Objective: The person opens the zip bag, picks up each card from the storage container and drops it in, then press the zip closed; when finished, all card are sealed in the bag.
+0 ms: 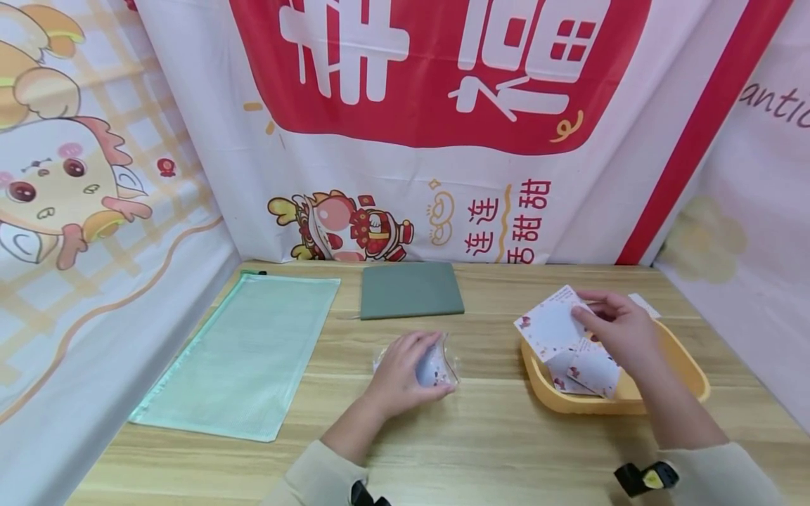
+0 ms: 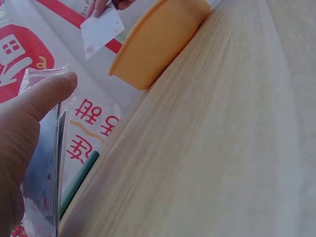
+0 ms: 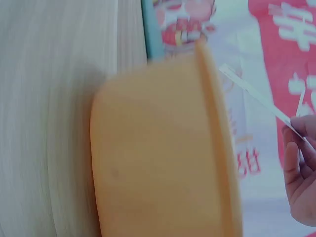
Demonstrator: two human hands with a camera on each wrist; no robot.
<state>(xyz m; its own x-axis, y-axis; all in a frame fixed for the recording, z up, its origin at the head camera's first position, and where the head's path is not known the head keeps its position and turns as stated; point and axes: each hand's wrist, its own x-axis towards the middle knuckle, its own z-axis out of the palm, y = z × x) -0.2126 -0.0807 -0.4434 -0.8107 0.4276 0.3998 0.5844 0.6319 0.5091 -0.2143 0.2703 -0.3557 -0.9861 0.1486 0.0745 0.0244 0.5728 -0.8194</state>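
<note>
Right hand [image 1: 623, 332] pinches a card [image 1: 549, 325] above the basket [image 1: 564, 402]; left hand [image 1: 399, 376] grips a packet [image 1: 432, 370] left of it. A loosened pinch could drop the card outside.

Wood-grain tabletop [image 1: 493, 450]; white back cloth [image 1: 380, 169] with red patch [image 1: 430, 119]; left cloth [image 1: 152, 225] cartoon-printed, right cloth [image 1: 753, 295] pale.

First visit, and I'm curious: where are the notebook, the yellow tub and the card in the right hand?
Notebook [image 1: 413, 290], head view: middle of its cover.
Yellow tub [image 2: 160, 44], left wrist view: its outer wall.
Card [image 1: 550, 325], head view: its printed face.
</note>
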